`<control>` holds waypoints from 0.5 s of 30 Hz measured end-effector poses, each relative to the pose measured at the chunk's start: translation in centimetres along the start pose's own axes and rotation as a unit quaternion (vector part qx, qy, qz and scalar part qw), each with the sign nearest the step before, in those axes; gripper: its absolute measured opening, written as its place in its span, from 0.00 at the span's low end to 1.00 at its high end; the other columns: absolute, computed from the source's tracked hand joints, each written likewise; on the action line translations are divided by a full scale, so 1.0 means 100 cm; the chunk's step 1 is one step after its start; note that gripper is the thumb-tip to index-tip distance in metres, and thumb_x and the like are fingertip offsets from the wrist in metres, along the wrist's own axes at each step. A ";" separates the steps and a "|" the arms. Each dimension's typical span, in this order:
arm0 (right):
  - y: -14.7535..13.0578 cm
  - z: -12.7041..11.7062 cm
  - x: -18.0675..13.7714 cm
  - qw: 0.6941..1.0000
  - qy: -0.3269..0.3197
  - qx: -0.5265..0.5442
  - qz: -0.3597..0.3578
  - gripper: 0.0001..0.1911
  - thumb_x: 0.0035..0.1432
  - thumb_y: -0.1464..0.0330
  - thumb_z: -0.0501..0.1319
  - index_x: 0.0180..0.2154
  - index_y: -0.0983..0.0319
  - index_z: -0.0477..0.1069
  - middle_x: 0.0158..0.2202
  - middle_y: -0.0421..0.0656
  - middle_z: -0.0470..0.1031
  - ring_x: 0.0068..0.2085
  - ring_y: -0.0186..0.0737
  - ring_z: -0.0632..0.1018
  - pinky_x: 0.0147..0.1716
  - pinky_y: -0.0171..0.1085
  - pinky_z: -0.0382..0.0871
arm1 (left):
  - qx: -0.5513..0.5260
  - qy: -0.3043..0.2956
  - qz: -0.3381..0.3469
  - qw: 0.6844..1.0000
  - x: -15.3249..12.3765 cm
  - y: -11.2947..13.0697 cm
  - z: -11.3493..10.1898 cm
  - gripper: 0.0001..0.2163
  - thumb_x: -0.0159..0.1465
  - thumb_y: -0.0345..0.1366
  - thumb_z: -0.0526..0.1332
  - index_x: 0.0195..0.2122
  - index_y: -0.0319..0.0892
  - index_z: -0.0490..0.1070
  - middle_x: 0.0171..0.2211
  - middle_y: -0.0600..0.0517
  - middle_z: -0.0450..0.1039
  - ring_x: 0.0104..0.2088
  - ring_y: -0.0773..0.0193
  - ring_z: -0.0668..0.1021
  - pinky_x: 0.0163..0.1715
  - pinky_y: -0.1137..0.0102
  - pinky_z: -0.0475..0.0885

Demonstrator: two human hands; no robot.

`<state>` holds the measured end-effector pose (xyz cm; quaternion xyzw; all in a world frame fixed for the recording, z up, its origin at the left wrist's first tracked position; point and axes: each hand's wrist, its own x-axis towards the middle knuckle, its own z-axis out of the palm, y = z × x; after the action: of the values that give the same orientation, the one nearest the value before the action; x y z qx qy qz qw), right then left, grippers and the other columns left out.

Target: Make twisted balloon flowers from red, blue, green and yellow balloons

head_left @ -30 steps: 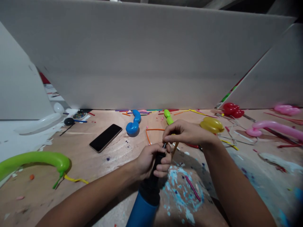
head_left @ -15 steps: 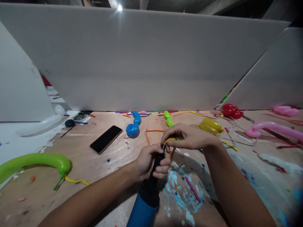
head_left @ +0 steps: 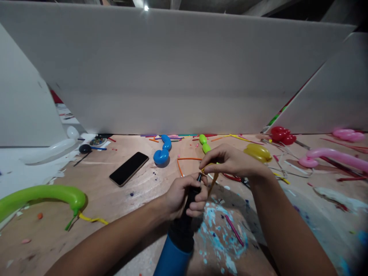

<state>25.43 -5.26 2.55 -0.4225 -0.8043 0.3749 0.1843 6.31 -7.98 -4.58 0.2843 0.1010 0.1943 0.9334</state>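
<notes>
A balloon pump point(head_left: 174, 256) with a blue barrel and black top rises from the bottom edge. My left hand point(head_left: 185, 195) is closed around its black neck, just under the pointed nozzle point(head_left: 199, 177). Pinched between the thumb and fingers of my right hand point(head_left: 227, 163) is a limp yellow balloon point(head_left: 212, 183), its tail hanging down. The balloon's mouth is partly hidden by my fingers, close above the nozzle tip, which is bare. An orange uninflated balloon point(head_left: 188, 158) lies bent on the table behind my hands.
A phone point(head_left: 129, 168) lies left of centre. Around stand a blue balloon point(head_left: 161, 156), a green balloon point(head_left: 54, 193), a yellow balloon point(head_left: 258, 152), a red balloon point(head_left: 281, 135) and a pink balloon point(head_left: 330, 154). Red-handled pliers or scissors point(head_left: 232, 177) show beside my right wrist. White panels point(head_left: 172, 76) close off the back.
My right hand has risen slightly and shifted right with the yellow balloon, which has come off the nozzle. My left hand keeps its grip on the pump.
</notes>
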 end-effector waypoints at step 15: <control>-0.006 0.004 0.001 0.999 0.025 -0.032 -0.028 0.17 0.55 0.56 0.63 0.37 0.62 0.79 0.33 0.44 0.80 0.34 0.37 0.77 0.35 0.35 0.68 | 0.108 0.098 0.100 0.984 -0.002 0.010 -0.001 0.14 0.60 0.41 0.64 0.31 0.43 0.58 0.16 0.64 0.55 0.11 0.78 0.54 0.08 0.84 0.51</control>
<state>24.86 -5.57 2.75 -0.4150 -0.8223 0.3332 0.2014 5.78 -7.23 -4.11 0.3713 0.1838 0.3013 0.8588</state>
